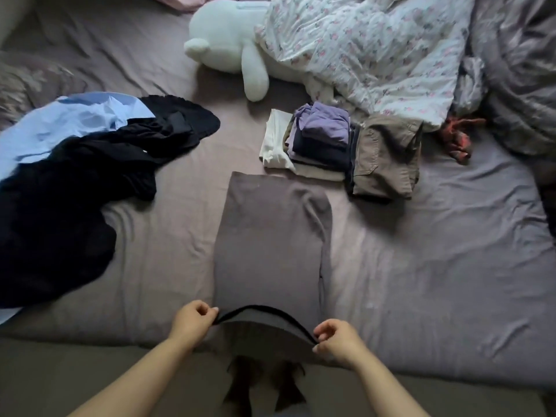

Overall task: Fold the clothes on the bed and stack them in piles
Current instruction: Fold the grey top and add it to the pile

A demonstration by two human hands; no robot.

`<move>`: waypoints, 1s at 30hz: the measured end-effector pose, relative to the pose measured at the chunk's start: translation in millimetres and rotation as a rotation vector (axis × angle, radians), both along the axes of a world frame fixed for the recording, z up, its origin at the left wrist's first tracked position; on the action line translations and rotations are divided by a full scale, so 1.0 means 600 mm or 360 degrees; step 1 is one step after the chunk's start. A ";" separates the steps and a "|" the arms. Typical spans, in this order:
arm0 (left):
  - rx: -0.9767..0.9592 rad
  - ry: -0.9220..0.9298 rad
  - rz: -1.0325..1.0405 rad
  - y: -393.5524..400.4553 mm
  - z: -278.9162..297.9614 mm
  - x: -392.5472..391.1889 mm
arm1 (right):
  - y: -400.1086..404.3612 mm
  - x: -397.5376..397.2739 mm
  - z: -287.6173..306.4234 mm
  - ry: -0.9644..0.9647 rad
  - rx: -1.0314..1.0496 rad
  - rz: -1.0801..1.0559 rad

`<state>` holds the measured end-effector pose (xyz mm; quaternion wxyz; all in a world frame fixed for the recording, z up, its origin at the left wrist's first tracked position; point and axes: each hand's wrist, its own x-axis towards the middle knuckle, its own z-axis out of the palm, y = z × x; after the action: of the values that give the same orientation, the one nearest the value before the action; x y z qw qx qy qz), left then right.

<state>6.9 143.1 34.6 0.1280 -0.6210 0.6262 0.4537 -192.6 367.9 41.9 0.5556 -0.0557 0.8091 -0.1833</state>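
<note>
From the head view, the left hand (192, 322) and right hand (337, 338) are each pinching the near hem of the grey garment (270, 242) – it is lying flat mid-bed (421, 281), bare sheet either side – folded piles (337, 152) sitting far right, the unfolded heap (75, 176) left.

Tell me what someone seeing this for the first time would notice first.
Probably the left hand and right hand pinching the near edge of a grey garment laid flat mid-bed. Then the white plush toy at the far side, and the unfolded dark clothes heaped left.
</note>
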 end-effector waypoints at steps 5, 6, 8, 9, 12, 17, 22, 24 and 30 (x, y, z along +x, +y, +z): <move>-0.0042 -0.0235 -0.0398 0.019 -0.032 0.033 | 0.007 0.012 -0.050 0.0104 0.0175 0.0225; -0.0016 -0.0264 -0.0439 0.024 -0.044 0.038 | 0.007 0.017 -0.062 0.0117 0.0182 0.0239; 0.0030 -0.0284 -0.0495 0.030 -0.063 0.042 | 0.005 0.028 -0.086 0.0084 0.0192 0.0300; 0.0047 -0.0296 -0.0458 0.033 -0.075 0.042 | 0.002 0.031 -0.096 0.0038 0.0189 0.0340; -0.0025 -0.0323 -0.0399 0.048 -0.106 0.022 | -0.022 0.011 -0.124 -0.0026 0.0072 0.0281; 0.0378 -0.0122 0.0072 0.113 -0.147 -0.095 | -0.118 -0.144 -0.157 0.0593 -0.0194 0.0044; 0.0934 -0.0119 0.1065 0.237 -0.259 -0.165 | -0.229 -0.318 -0.153 0.0898 -0.0367 -0.0074; 0.0891 -0.0267 0.1168 0.247 -0.217 -0.206 | -0.272 -0.370 -0.159 0.0876 -0.0413 -0.0019; 0.0792 -0.0105 0.1213 0.293 -0.230 -0.242 | -0.364 -0.449 -0.204 0.0795 -0.0328 0.0314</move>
<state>-138.0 319.0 -103.2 0.1170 -0.7716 0.2204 0.5851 -462.3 149.6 -80.6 0.3457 -0.2337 0.8886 -0.1903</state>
